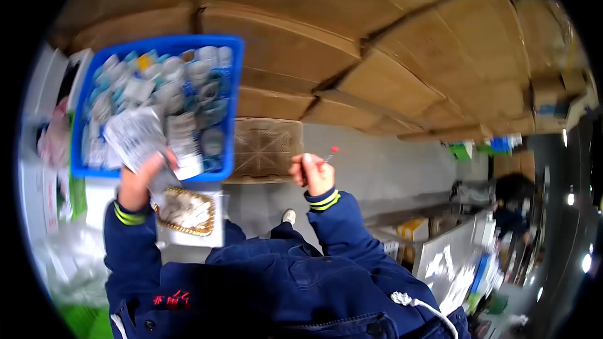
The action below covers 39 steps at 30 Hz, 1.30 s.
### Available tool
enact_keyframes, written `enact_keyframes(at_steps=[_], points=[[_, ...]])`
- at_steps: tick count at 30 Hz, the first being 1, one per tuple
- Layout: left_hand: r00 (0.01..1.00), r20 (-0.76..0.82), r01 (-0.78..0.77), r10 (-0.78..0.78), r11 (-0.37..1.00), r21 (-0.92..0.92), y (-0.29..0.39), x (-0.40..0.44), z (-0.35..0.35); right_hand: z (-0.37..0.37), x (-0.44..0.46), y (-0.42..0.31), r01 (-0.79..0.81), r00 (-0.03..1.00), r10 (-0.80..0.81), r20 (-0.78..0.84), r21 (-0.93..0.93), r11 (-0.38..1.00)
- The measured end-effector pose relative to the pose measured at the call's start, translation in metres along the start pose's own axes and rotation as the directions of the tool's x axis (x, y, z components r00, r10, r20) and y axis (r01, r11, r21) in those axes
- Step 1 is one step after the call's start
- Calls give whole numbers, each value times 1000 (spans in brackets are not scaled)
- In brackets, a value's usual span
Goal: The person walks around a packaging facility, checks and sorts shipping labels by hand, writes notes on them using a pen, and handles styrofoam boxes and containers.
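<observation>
My left hand (pixel 143 179) is closed on a clear plastic bag with a printed white label (pixel 133 132), over the near edge of a blue bin (pixel 234 110). White bottles, jars and other small containers (pixel 169 70) fill the bin. Just below that hand lies an oval gold-rimmed item (pixel 208 221) with pale contents, partly covered by clear plastic. Out to the right, over the floor, my right hand (pixel 314 171) pinches a thin stick-like thing with a red tip (pixel 334 149). Blur hides what kind of thing it is.
Large cardboard boxes (pixel 276 34) stand stacked along the far side. A brown plastic crate (pixel 270 144) rests on the grey floor (pixel 377 157) beside the bin. Clear plastic bags (pixel 78 270) lie at the left. A cluttered metal-looking surface (pixel 440 263) is at the right.
</observation>
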<state>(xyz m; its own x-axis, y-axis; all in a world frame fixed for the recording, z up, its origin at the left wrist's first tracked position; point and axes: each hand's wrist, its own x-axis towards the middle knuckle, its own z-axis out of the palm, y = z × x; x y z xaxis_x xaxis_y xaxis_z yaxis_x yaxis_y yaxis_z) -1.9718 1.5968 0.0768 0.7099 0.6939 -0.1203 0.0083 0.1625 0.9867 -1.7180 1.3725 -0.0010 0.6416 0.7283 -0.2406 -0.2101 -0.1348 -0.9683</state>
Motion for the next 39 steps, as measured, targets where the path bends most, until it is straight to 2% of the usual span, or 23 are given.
enact_keyframes(at_steps=[1, 2, 4, 6, 9, 10, 11, 13, 14, 15, 17, 19, 21, 22, 23, 26, 27, 28, 31, 34, 35, 37, 39], points=[[985, 168, 58, -42, 995, -87, -9, 4, 47, -21, -6, 1, 29, 999, -30, 11, 78, 997], [962, 225, 196, -157, 966, -166, -12, 6, 103, -53, -15, 2, 45, 999, -44, -6, 104, 994], [889, 407, 313, -211, 928, -202, -30, 23, 209, -119, -34, -3, 79, 996, -72, -59, 122, 989], [794, 544, 471, -272, 841, -267, -49, 34, 317, -195, -56, -15, 82, 979, -60, -193, 108, 991], [702, 657, 527, -274, 820, -221, -77, 38, 454, -299, -86, -22, 118, 913, -106, -395, 6, 993], [680, 667, 555, -306, 809, -194, -76, 38, 496, -332, -96, -31, 142, 881, -109, -461, 39, 989], [653, 682, 578, -329, 798, -169, -77, 37, 538, -364, -107, -38, 180, 855, -130, -502, 51, 982], [630, 726, 559, -276, 810, -177, -86, 36, 614, -426, -123, -52, 212, 798, -164, -579, 15, 977], [578, 764, 574, -288, 809, -129, -88, 36, 649, -456, -128, -62, 211, 778, -167, -605, 1, 978], [542, 791, 563, -284, 821, -91, -91, 38, 676, -479, -131, -67, 259, 771, -212, -600, -8, 966], [501, 822, 521, -273, 853, -34, -97, 40, 732, -518, -136, -82, 260, 781, -224, -584, -22, 965], [406, 878, 514, -255, 858, 11, -101, 48, 781, -560, -135, -88, 218, 795, -174, -582, 6, 976], [266, 925, 563, -272, 822, 80, -107, 65, 826, -608, -131, -84, 296, 743, -225, -631, 9, 955], [266, 910, 604, -319, 791, 101, -106, 73, 847, -632, -126, -83, 262, 695, -244, -676, -77, 962], [232, 911, 645, -341, 755, 119, -105, 84, 872, -660, -124, -85, 258, 680, -246, -691, -88, 962], [197, 943, 589, -268, 802, 105, -111, 122, 943, -733, -108, -106, 186, 681, -196, -705, -92, 978], [140, 949, 588, -284, 794, 152, -108, 137, 968, -758, -102, -114, 173, 682, -178, -709, -80, 982], [137, 955, 583, -262, 801, 136, -109, 146, 992, -780, -96, -117, 179, 664, -205, -719, -113, 977], [72, 960, 511, -270, 837, 197, -115, 168, 1111, -889, -96, -134, 151, 631, -179, -755, -107, 983], [17, 965, 506, -261, 835, 217, -120, 179, 1224, -982, -101, -142, 162, 531, -159, -832, -85, 983], [26, 982, 513, -188, 846, 149, -103, 158, 1157, -909, -118, -148, 170, 515, -197, -834, -126, 977], [-42, 975, 514, -219, 832, 209, -113, 161, 1190, -937, -121, -138, 165, 490, -197, -849, -132, 977], [-51, 973, 508, -224, 833, 219, -121, 161, 1203, -949, -122, -130, 233, 485, -252, -838, -154, 960]])
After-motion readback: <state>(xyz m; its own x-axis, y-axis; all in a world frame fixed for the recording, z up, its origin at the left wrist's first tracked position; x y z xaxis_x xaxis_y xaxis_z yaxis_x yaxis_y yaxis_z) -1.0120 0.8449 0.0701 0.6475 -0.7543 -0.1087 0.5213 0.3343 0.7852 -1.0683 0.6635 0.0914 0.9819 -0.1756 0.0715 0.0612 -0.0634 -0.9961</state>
